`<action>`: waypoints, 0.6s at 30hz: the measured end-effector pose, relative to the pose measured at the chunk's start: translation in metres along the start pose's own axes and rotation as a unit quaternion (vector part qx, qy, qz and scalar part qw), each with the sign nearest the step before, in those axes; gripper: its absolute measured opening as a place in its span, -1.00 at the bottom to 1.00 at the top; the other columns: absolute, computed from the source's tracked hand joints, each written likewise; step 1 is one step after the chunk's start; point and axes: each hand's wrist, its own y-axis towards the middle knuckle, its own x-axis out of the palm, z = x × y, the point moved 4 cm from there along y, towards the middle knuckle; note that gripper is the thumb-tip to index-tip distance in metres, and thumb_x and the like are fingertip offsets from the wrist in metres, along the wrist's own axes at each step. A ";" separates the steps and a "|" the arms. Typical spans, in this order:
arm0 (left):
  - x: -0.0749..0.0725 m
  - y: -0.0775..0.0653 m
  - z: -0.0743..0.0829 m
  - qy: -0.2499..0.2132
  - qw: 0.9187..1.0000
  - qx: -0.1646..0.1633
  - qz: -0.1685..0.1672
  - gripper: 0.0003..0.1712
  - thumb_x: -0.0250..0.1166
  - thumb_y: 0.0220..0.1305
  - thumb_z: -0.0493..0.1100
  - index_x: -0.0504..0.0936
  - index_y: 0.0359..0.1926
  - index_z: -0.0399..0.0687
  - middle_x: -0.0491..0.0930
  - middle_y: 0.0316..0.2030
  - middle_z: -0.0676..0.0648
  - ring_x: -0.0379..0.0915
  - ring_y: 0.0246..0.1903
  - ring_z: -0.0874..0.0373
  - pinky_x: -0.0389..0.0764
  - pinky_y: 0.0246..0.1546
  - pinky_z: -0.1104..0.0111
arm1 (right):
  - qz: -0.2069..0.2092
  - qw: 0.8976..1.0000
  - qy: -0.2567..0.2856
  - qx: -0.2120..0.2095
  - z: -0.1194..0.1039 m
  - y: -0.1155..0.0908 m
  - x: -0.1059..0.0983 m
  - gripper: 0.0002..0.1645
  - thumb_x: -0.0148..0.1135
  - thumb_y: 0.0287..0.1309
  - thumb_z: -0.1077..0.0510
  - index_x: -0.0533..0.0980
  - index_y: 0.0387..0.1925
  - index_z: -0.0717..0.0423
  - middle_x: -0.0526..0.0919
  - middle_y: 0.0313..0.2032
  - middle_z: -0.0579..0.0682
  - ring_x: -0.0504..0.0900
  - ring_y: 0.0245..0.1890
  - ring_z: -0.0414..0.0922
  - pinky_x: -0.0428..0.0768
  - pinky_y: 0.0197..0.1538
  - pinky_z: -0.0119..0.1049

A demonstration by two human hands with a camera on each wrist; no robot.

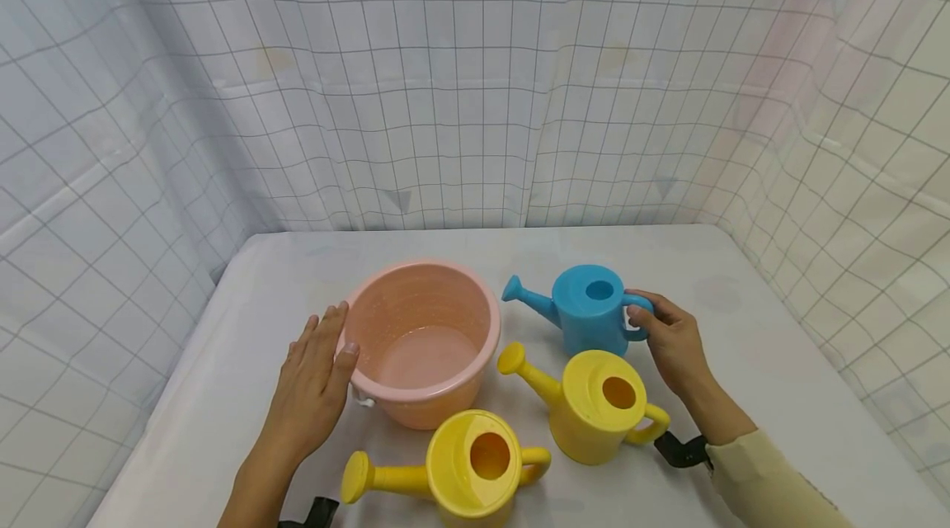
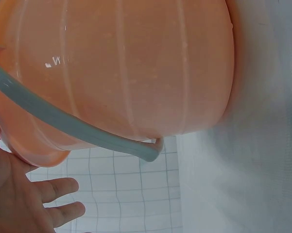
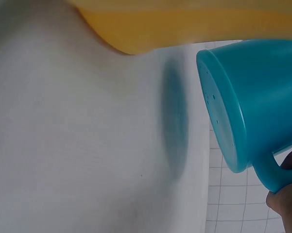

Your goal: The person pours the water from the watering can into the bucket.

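Note:
A pink bucket (image 1: 416, 393) stands on the table, its grey handle (image 2: 73, 121) hanging down the side. My left hand (image 1: 315, 384) touches the left of its rim with fingers straight; the left wrist view shows the fingers spread beside the bucket. By its handle, my right hand (image 1: 671, 342) grips a blue watering can (image 1: 589, 309). The can's base (image 3: 221, 111) is raised off the table, with a shadow beneath it, and its spout points left towards the bucket. Just in front of it stands a yellow watering can (image 1: 594, 421).
Nearer the front edge stands a second yellow watering can (image 1: 475, 462), spout to the left. White cloth covers the table (image 1: 215, 396). White grid-patterned curtains (image 1: 475, 99) close off the back and both sides.

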 end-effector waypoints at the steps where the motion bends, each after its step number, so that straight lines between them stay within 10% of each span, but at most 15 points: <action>1: 0.000 0.000 0.000 0.000 1.000 0.000 0.000 -0.37 -0.17 0.47 0.08 -0.06 0.48 0.23 0.02 0.46 -0.21 -0.22 0.46 -0.25 -0.17 0.30 -0.32 | 0.001 1.000 -0.002 0.001 0.001 0.000 0.000 -0.43 0.18 0.21 -0.09 0.46 0.17 0.11 0.59 -0.02 -0.34 0.47 0.00 -0.16 0.45 0.09 -0.48; 18: 0.001 0.000 -0.001 -0.001 1.000 0.002 0.000 -0.37 -0.17 0.47 0.08 -0.06 0.48 0.23 0.02 0.46 -0.21 -0.22 0.46 -0.25 -0.17 0.31 -0.32 | -0.011 1.000 0.005 -0.007 0.014 -0.001 0.007 -0.48 0.15 0.26 -0.03 0.45 0.15 0.17 0.59 -0.09 -0.37 0.47 0.00 -0.25 0.48 0.04 -0.56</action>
